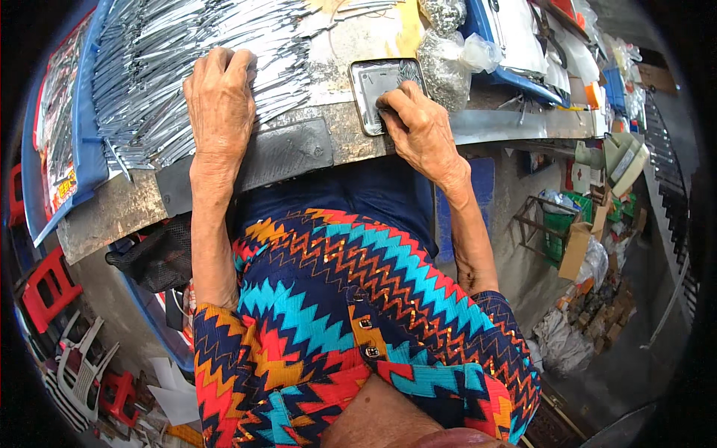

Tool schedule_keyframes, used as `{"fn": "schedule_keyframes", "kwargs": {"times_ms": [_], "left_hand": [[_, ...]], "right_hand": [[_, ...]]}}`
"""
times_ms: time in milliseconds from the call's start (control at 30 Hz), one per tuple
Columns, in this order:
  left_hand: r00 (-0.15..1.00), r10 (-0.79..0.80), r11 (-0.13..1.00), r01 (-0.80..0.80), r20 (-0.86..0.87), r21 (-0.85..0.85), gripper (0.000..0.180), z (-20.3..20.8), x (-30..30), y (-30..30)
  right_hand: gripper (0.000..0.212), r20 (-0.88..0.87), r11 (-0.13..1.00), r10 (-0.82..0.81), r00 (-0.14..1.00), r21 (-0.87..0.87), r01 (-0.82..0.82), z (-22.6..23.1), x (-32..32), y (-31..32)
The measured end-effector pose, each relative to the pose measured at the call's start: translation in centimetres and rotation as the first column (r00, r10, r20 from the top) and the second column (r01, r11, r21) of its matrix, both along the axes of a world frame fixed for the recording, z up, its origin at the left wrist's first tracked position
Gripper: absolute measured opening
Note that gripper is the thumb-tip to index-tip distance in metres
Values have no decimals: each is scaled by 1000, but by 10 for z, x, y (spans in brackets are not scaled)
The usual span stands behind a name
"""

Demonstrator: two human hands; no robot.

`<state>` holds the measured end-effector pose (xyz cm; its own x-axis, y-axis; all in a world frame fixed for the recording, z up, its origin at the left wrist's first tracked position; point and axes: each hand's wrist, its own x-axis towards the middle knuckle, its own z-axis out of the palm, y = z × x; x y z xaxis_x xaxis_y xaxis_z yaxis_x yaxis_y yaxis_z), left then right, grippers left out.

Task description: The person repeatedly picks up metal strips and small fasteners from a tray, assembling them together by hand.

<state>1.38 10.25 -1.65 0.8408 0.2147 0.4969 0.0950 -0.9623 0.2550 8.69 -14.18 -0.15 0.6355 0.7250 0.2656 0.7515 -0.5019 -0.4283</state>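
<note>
My left hand [220, 101] rests at the near side of a wide heap of thin, pointed silvery metal strips [280, 56]. Its fingers curl down into the heap, and whatever is between the fingertips is hidden. To the right, my right hand [422, 131] reaches into a small rectangular dark-rimmed tray [377, 81]. Thumb and fingers there are pinched together, too covered to show what they grip. Small thin metal pins [408, 71] lie in the tray's far right corner.
Clear plastic bags of small metal parts [446, 78] stand right of the tray. A dark flat plate [291, 153] lies along the worn table edge [119, 205]. A blue tray wall [91, 97] bounds the heap at left. Red stools [51, 287] stand at lower left.
</note>
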Motion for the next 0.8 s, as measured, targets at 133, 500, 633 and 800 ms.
{"fn": "schedule_keyframes", "kwargs": {"times_ms": [133, 500, 633, 800], "left_hand": [[1000, -22, 999, 22, -6, -41, 15, 4, -2, -1], [985, -149, 977, 160, 84, -140, 22, 20, 7, -10], [976, -199, 965, 210, 87, -156, 20, 24, 17, -16], [958, -285, 942, 286, 34, -174, 15, 26, 47, -23]], "right_hand": [[12, 1, 998, 57, 998, -20, -57, -1, 3, -1], [13, 26, 990, 122, 992, -72, -120, -4, 9, 2], [15, 40, 980, 175, 984, -103, -170, -4, 13, 5], [17, 90, 965, 195, 977, -194, -175, 0, 14, 7]]}}
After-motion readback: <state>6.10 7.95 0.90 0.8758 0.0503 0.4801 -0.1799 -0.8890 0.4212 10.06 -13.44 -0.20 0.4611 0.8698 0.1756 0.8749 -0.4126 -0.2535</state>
